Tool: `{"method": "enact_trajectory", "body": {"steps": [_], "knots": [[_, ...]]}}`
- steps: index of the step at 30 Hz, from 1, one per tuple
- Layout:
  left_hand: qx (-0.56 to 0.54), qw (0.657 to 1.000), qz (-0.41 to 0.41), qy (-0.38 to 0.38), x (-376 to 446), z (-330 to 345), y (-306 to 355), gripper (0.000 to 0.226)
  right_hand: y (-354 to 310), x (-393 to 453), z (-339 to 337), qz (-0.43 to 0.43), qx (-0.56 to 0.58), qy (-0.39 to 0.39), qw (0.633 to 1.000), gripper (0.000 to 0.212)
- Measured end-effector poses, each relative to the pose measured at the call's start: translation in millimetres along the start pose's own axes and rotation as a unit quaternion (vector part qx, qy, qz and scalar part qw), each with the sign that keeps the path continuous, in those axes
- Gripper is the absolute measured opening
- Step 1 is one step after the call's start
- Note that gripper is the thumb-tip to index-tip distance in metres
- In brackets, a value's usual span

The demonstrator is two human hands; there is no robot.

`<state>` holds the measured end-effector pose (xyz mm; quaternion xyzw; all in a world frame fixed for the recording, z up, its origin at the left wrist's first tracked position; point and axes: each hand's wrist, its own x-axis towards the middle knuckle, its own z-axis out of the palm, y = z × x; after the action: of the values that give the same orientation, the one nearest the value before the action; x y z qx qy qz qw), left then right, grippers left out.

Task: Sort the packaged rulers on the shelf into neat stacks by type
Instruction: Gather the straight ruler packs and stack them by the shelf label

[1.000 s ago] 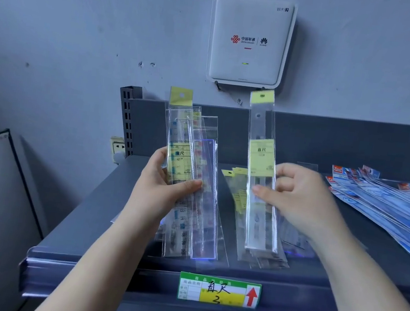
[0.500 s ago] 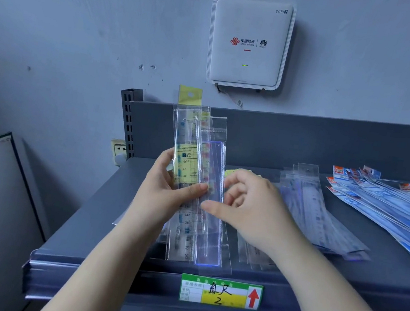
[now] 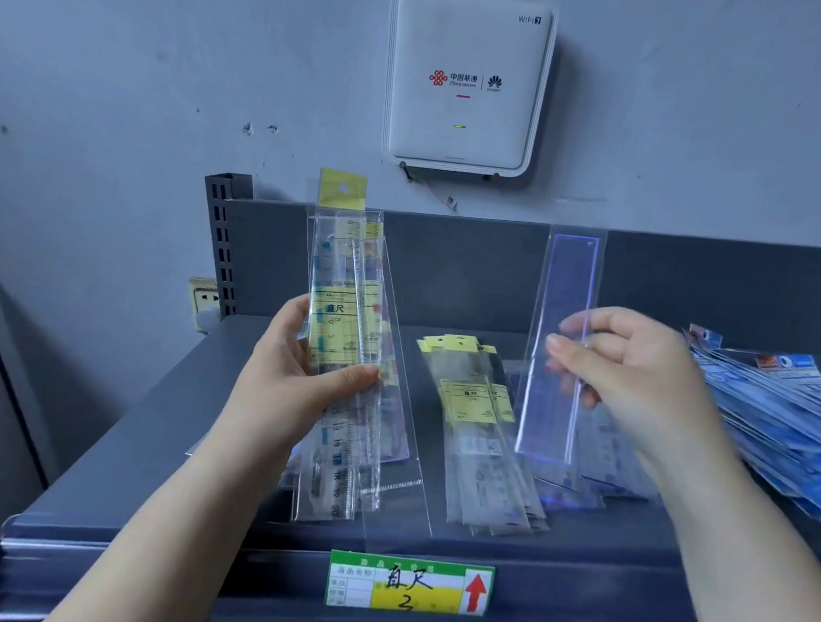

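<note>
A: Entry. What differs from half a second ago?

B: Then, the right hand (image 3: 647, 386) was at the bundle in the left hand (image 3: 296, 384), fingers on the blue-edged ruler. Now that blue-edged ruler (image 3: 556, 349), in its clear sleeve, is out of the bundle. The right hand pinches it upright between thumb and fingers at about 3 o'clock from the left hand, well apart from it.

A: Left hand state?

B: Fingers and thumb curled round the remaining mixed bundle (image 3: 341, 354), held nearly upright, yellow header tab at 12 o'clock. It holds several sleeves, fanned at the bottom; I cannot tell how many.

A: Where do the sorted items lie?

B: On the shelf (image 3: 170, 478): the yellow-label stack (image 3: 477, 422) lies flat between the two hands. The clear-sleeve stack (image 3: 601, 468) lies under and behind the blue-edged ruler, partly hidden by it. The blue-card pile (image 3: 797, 425) is at the far 3 o'clock side.

A: Meaning for the task?

B: Judgement: one item has been separated by type and is heading for a stack on the right, probably the clear-sleeve one, since a blue glow shows at that stack's near end. The bundle remains to be worked through, so sorting looks mid-way.

A: Risk?

B: Slippery sleeves; stacks may splay when the ruler is laid down.
</note>
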<state>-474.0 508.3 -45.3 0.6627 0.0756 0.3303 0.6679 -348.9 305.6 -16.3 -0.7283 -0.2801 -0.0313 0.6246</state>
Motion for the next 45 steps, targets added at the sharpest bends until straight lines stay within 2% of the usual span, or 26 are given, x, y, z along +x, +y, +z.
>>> {"method": "enact_trajectory", "body": {"steps": [2, 4, 6, 8, 11, 14, 16, 19, 26, 30, 35, 39, 42, 43, 45], "knots": [[0.004, 1.0, 0.001, -0.003, 0.4, 0.7, 0.1, 0.056, 8.8, 5.5, -22.2, 0.019, -0.08, 0.02, 0.996, 0.009], [0.003, 1.0, 0.001, -0.005, -0.1, 1.8, 0.9, 0.056, 20.1, 11.6, -34.4, 0.055, -0.21, 0.015, 0.976, 0.013], [0.001, 1.0, 0.002, -0.006, -0.8, 2.7, 1.4, 0.056, 30.5, 15.3, -35.3, 0.096, -0.357, -0.003, 0.929, 0.036], [-0.002, 1.0, 0.003, -0.008, -1.5, 3.3, 2.1, 0.056, 32.2, 13.6, -29.4, 0.102, -0.416, 0.009, 0.903, 0.051], [-0.007, 1.0, 0.005, -0.013, -2.1, 3.3, 2.5, 0.057, 15.9, 3.4, -9.6, 0.007, -0.331, 0.034, 0.943, 0.041], [-0.018, 1.0, 0.005, -0.02, -3.2, 3.5, 3.2, 0.059, -9.7, -15.6, 24.7, -0.038, -0.203, -0.053, 0.977, 0.03], [-0.018, 0.999, 0.011, -0.03, -4.1, 3.6, 3.6, 0.057, -20.0, -26.6, 49.5, -0.05, -0.181, -0.124, 0.974, 0.031], [-0.013, 0.999, 0.017, -0.049, -5.4, 3.1, 4.7, 0.055, -22.7, -29.4, 77.4, -0.069, -0.199, -0.154, 0.965, 0.027], [-0.027, 0.999, 0.009, -0.034, -5.0, 0.9, 3.3, 0.055, -15.8, -19.0, 77.5, -0.035, -0.072, -0.135, 0.988, 0.02], [-0.03, 0.999, 0.002, -0.015, -2.6, 0.5, 2.1, 0.059, -10.2, -10.2, 58.2, 0.005, 0.039, -0.089, 0.995, 0.011], [-0.019, 1.0, -0.009, -0.001, -0.2, -0.4, 1.2, 0.063, -17.6, 1.7, 15.4, 0.024, 0.155, -0.007, 0.988, 0.016], [-0.01, 1.0, -0.012, -0.003, 1.4, 0.9, 2.1, 0.055, -18.0, 22.8, -28.7, -0.024, 0.12, 0.06, 0.991, 0.015], [-0.009, 1.0, -0.012, -0.011, 3.4, 3.4, 3.0, 0.051, -7.7, 38.8, -53.5, -0.076, 0.008, 0.088, 0.993, 0.019], [-0.007, 1.0, -0.012, -0.011, 3.9, 4.1, 3.2, 0.052, -2.0, 40.9, -58.6, -0.088, -0.047, 0.078, 0.992, 0.019], [-0.005, 1.0, -0.012, -0.01, 4.1, 5.2, 3.5, 0.053, 12.6, 40.2, -64.7, -0.097, -0.207, 0.01, 0.974, 0.014]]}}
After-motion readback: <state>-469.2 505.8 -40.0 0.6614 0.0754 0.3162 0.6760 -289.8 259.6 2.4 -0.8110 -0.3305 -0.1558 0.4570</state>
